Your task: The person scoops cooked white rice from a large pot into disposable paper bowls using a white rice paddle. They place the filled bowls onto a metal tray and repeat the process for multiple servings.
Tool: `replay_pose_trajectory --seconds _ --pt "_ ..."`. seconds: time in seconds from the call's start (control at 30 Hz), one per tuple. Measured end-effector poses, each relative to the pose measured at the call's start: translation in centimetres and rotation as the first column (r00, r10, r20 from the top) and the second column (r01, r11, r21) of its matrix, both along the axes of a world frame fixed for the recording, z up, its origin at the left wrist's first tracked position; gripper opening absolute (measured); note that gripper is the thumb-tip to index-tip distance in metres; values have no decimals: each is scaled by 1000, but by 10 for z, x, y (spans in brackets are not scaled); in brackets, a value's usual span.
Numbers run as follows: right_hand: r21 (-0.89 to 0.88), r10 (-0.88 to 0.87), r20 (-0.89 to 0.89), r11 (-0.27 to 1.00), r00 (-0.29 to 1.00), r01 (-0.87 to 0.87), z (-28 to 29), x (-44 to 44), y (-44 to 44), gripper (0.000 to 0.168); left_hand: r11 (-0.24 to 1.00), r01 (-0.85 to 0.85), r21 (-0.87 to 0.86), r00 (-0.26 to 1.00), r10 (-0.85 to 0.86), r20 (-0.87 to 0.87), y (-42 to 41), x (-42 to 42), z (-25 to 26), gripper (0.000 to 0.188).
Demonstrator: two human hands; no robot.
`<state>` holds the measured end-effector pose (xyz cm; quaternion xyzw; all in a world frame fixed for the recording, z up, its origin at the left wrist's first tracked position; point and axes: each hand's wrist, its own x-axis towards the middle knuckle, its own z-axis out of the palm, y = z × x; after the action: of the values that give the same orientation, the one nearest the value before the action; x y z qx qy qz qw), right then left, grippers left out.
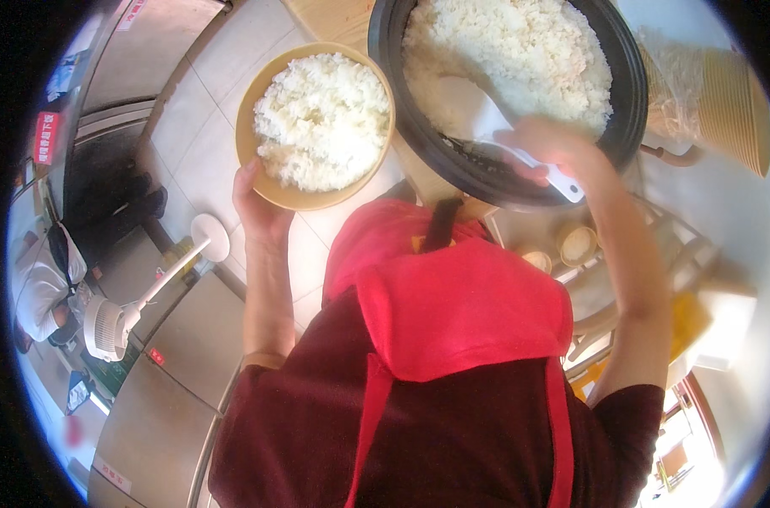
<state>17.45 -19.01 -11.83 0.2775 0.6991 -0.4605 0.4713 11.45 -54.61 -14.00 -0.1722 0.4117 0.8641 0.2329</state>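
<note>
My left hand (261, 200) holds a tan round bowl (245, 136) by its near left rim, with the thumb on the edge. White cooked rice (324, 120) heaps up inside it. Just right of the bowl stands a large black pot (629, 95), partly filled with more cooked rice (518, 44). My right hand (550, 149) is over the pot's near side, gripping the handle of a white rice paddle (486, 120). The paddle's blade lies against the rice at the pot's left, slightly blurred. Some dark pot bottom shows beneath the paddle.
A nested stack of tan bowls (728, 108), partly in clear plastic, lies right of the pot. Small filled bowls (577, 246) sit on a rack below. A white pedestal fan (108, 327) stands on the left by metal cabinets (175, 406). Another person (45, 279) is at far left.
</note>
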Motion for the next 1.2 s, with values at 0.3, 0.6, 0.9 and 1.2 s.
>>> replay_pose_trajectory --seconds 0.3,0.6,0.9,1.2 --pt "-178 -287 -127 948 949 263 46 16 17 32 998 19 59 1000 -20 11 13 -6 23 50" --pt "91 -244 -497 939 833 330 144 57 -1 34 980 197 -37 979 -195 59 65 3 56 50" --pt "824 633 -543 527 552 207 164 94 -45 25 939 327 108 943 -332 30 101 24 65 45" --pt "795 677 -409 593 613 -125 143 97 -71 20 955 295 32 955 -293 -37 84 37 45 51"
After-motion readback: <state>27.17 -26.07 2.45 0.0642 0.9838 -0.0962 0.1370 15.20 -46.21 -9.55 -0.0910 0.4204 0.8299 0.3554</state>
